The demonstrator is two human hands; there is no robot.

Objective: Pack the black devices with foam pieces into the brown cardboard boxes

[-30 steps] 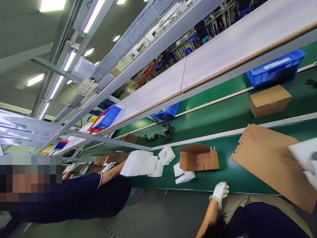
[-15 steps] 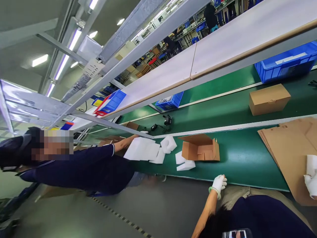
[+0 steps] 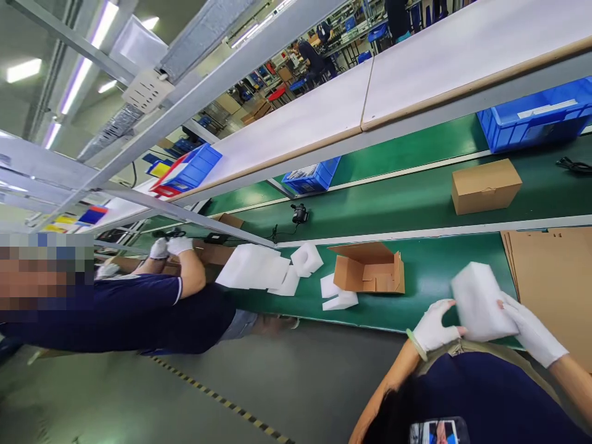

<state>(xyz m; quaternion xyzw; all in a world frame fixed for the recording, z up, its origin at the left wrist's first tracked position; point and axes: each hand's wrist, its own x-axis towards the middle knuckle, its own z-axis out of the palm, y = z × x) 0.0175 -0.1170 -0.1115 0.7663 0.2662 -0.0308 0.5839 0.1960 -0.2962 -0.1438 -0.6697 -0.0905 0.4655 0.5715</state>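
Observation:
My left hand, in a white glove with a pale green band at the wrist, grips the left side of a white foam block. Around the block's right side is my gloved right hand. The block is tilted and slightly blurred above the front edge of the green bench. To its left stands an open cardboard box, flap raised at the back. Beside that box lie smaller white foam pieces, and a foam piece with a hole is farther left.
Flat cardboard sheets lie stacked at right. A closed carton, a black device with a cable and blue bins occupy the belt behind. At left, a co-worker stands by larger white foam sheets. A shelf crosses above.
My right hand has brought the white foam block leftward from over the cardboard sheets, and my left hand has joined it. The co-worker's gloved hands have come together around a dark item.

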